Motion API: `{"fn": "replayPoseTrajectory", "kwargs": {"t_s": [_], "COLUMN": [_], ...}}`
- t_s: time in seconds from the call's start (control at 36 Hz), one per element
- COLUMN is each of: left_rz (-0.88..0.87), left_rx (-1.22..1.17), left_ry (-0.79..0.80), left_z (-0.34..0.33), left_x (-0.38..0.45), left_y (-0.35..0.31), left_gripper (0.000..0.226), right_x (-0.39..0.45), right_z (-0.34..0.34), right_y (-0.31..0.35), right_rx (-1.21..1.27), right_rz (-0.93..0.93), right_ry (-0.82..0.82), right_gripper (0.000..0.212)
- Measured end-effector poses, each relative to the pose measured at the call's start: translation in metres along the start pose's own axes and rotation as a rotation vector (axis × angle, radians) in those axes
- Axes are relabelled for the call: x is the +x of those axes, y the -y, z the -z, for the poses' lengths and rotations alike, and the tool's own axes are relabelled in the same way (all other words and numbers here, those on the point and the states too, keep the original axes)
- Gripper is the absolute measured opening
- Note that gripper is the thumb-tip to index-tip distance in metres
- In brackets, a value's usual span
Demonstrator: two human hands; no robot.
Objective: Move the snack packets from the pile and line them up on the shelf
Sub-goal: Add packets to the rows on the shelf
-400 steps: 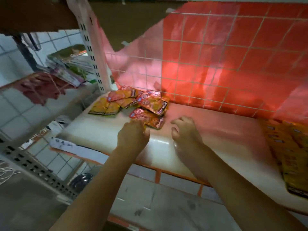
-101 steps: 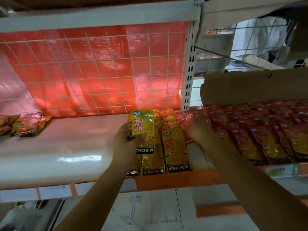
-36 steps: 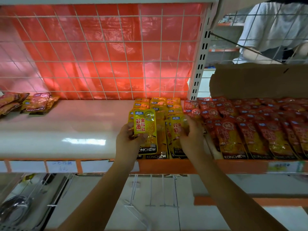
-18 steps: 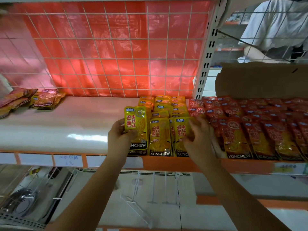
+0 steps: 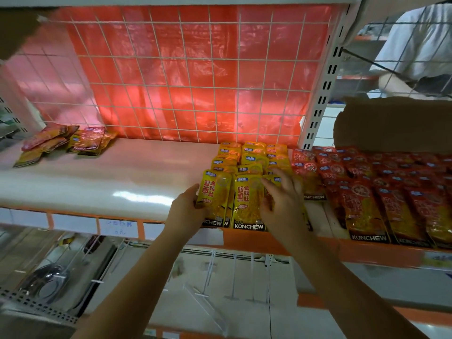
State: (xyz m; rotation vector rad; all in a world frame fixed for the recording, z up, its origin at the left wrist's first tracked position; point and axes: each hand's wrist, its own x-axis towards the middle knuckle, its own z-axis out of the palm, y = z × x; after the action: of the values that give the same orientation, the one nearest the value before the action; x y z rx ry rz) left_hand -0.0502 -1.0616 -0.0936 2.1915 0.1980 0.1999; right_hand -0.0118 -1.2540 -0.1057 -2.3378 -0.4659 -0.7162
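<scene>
A loose pile of snack packets [image 5: 61,143] lies at the far left of the white shelf [image 5: 122,184]. Rows of yellow packets [image 5: 252,162] are lined up at the shelf's middle right. My left hand [image 5: 186,214] grips a yellow packet [image 5: 215,196] at the left end of the front row, thumb on its lower face. My right hand [image 5: 281,206] hovers with fingers spread over the neighbouring front yellow packets [image 5: 247,204], touching them.
Rows of red packets [image 5: 379,192] fill the shelf to the right, with a brown cardboard box [image 5: 391,126] behind them. A red-backed wire grid [image 5: 190,77] closes the back. Another person [image 5: 420,50] stands behind the mesh at the right. Wire racks sit below.
My left hand has brought the yellow packet down to the left end of the front row. My right hand has lifted and spread its fingers over the adjacent packets.
</scene>
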Motion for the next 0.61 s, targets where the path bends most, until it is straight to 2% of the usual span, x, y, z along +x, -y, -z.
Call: {"fn": "replayPoseTrajectory", "kwargs": {"t_s": [0.17, 0.25, 0.44, 0.61], "left_rz": [-0.059, -0.053, -0.114, -0.159], "left_rx": [0.25, 0.345, 0.38, 0.473], "left_ry": [-0.063, -0.045, 0.027, -0.058], "left_z": [-0.003, -0.002, 0.006, 0.045], "left_x": [-0.004, -0.006, -0.008, -0.002], "left_y": [0.001, 0.003, 0.007, 0.033], "left_gripper": [0.03, 0.035, 0.037, 0.056], "right_x": [-0.002, -0.002, 0.003, 0.016], "right_z": [-0.002, -0.006, -0.029, -0.059], "right_y": [0.009, 0.016, 0.045, 0.072], "right_rx": [-0.015, 0.017, 0.021, -0.073], "right_rz": [0.017, 0.035, 0.069, 0.169], "right_ry": [-0.019, 0.026, 0.09, 0.129], "right_gripper": [0.041, 0.043, 0.044, 0.043]}}
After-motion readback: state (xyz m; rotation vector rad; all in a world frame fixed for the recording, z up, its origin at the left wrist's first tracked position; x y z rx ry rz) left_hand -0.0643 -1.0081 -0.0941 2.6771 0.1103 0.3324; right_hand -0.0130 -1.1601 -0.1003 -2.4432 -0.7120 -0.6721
